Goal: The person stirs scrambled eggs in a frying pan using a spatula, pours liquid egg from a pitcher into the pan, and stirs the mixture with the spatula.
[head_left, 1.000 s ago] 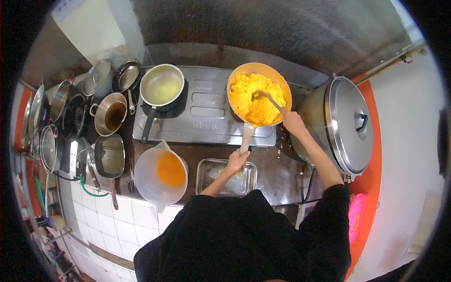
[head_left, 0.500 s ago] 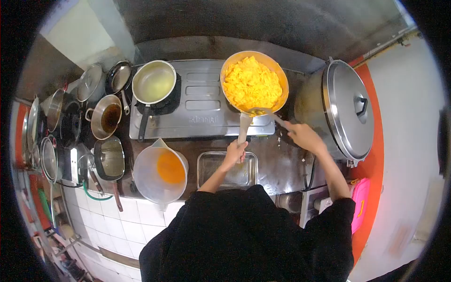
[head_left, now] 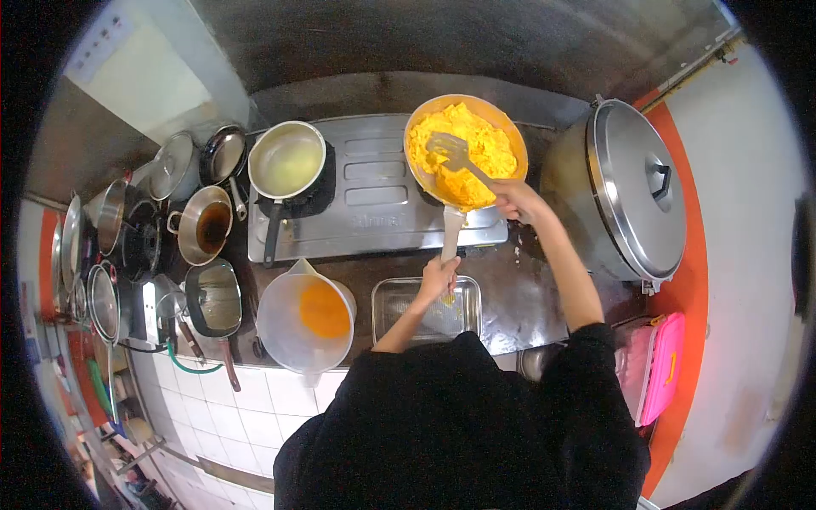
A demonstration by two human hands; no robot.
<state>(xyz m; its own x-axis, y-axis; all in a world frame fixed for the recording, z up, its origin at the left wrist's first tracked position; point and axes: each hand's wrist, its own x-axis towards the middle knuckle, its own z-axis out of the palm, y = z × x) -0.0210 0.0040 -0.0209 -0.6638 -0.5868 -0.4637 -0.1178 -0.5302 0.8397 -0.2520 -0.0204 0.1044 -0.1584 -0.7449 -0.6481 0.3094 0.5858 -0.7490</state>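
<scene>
My left hand (head_left: 439, 279) is closed round the pale handle of a frying pan (head_left: 519, 153), which sits over the right burner of the stove. Yellow scrambled egg (head_left: 484, 146) fills much of the pan. In my right hand (head_left: 518, 201) is a slotted spatula (head_left: 450, 151), its blade lying over the egg at the pan's left middle. Part of the pan's bottom shows near the handle side. On the left burner stands a pale saucepan (head_left: 287, 161) with a little clear yellowish liquid and a black handle pointing toward me.
A translucent jug (head_left: 276, 319) with orange liquid stands front left, beside a metal tray (head_left: 387, 310). A big lidded pot (head_left: 633, 187) is at the right, near a pink box (head_left: 663, 370). Several pans, including one with dark liquid (head_left: 212, 227), crowd the left.
The spatula has moved from the pan's near edge up and left over the egg, with my right hand closer to the rim. Egg near the handle has been shifted. The whole view has moved slightly.
</scene>
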